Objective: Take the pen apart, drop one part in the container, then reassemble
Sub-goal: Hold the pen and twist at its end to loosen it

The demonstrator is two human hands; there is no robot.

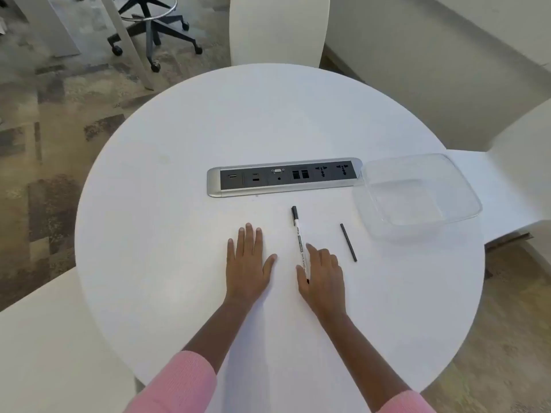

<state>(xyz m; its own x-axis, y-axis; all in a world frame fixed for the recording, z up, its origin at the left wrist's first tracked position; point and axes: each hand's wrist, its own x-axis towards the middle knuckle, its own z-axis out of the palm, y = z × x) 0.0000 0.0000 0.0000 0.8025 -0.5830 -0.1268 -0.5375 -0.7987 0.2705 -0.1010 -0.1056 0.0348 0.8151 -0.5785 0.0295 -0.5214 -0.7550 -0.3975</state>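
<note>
A white pen [299,238] with a black cap lies on the round white table [179,234], cap end pointing away from me. Its near end lies between the thumb and forefinger of my right hand [323,275], which rests palm down; I cannot tell whether the fingers pinch it. A thin black rod [348,242], a separate pen part, lies to the right of that hand. My left hand [248,260] lies flat on the table with fingers spread, holding nothing. A clear plastic container [465,189] stands empty at the table's right edge.
A silver and black socket panel [214,183] is set into the table beyond the pen. White chairs stand at the far side [278,28], the right [518,162] and the near left. A wheeled office stool [152,25] stands on the carpet at the far left.
</note>
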